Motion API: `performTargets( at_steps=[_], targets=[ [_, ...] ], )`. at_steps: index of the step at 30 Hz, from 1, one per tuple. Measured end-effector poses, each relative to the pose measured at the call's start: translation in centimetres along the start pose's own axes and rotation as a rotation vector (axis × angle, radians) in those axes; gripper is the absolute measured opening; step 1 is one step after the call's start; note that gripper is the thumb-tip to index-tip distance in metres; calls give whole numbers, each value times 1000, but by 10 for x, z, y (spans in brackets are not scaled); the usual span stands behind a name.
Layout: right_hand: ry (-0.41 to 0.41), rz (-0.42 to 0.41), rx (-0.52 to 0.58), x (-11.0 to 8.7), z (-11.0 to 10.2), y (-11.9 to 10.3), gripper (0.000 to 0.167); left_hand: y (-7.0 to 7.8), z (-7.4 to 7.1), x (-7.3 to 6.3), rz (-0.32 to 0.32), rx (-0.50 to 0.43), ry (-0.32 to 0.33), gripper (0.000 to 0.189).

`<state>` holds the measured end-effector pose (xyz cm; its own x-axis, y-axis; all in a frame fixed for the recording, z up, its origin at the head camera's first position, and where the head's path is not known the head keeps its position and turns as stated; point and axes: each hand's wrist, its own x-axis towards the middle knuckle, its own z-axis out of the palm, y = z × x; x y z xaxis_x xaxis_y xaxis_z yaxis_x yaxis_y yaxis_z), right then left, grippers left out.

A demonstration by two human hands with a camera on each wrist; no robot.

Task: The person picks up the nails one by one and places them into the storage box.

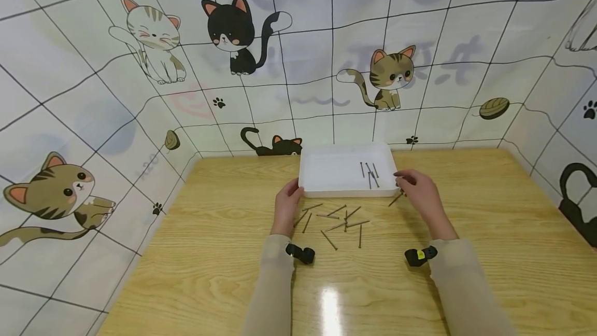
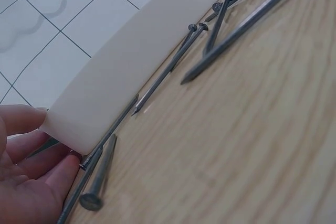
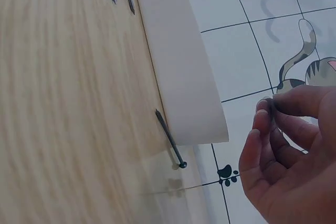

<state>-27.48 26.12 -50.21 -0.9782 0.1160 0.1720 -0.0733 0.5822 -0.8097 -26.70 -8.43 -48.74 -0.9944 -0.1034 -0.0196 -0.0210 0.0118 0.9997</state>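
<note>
A shallow white tray (image 1: 345, 194) stands on the wooden table against the back wall, with several nails (image 1: 370, 172) lying in its right part. My left hand (image 1: 285, 209) grips the tray's front left corner, thumb and fingers about the edge in the left wrist view. Just off the front right corner, my right hand (image 1: 422, 196) pinches a small dark nail between thumb and fingertips; most of it is hidden. Below that hand lies a single nail (image 3: 170, 139) on the table beside the tray. More loose nails (image 2: 163, 72) are scattered in front of the tray, some close to my left fingers.
The wooden table (image 1: 210, 258) meets walls (image 1: 317, 82) covered with cartoon cats and grid lines at the back and both sides. Each wrist carries a small black camera (image 1: 302, 254) over a beige sleeve (image 1: 272, 289).
</note>
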Motion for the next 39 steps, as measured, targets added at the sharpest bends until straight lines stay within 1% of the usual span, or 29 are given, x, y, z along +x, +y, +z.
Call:
performTargets(
  at_steps=[1,5,6,10,12,17,19,21,25,29,33,36,39],
  targets=[
    [19,6,-11,4,5,13,41,-3,0,2,6,-1,4,39],
    [40,44,11,-2,7,14,41,-3,0,3,16,3,4,39],
    [71,60,-44,0,11,20,44,-3,0,3,17,4,6,39],
    [63,58,-63,-5,9,18,47,-5,0,2,10,8,11,39],
    [51,67,-57,-12,4,7,45,-6,0,2,5,8,11,39],
    [-12,97,28,-36,-13,-37,41,-7,-1,1,3,-3,12,38],
    [-31,106,43,-41,-17,-48,41,-7,-2,1,10,-6,12,37],
    [-40,114,42,-43,-19,-54,39,-6,-2,1,14,-8,12,37],
    [-52,126,33,-42,-20,-53,39,-5,-1,2,14,-10,7,38],
    [-67,115,26,-41,-19,-50,37,-5,-2,2,5,-20,3,38],
    [-81,105,13,-42,-21,-49,34,-4,-2,2,10,-22,2,38],
    [-120,111,-24,-41,-24,-46,33,-4,-1,2,12,-14,5,38],
    [-189,118,-57,-41,-26,-43,34,-4,-1,1,7,-8,8,37]
  ],
)
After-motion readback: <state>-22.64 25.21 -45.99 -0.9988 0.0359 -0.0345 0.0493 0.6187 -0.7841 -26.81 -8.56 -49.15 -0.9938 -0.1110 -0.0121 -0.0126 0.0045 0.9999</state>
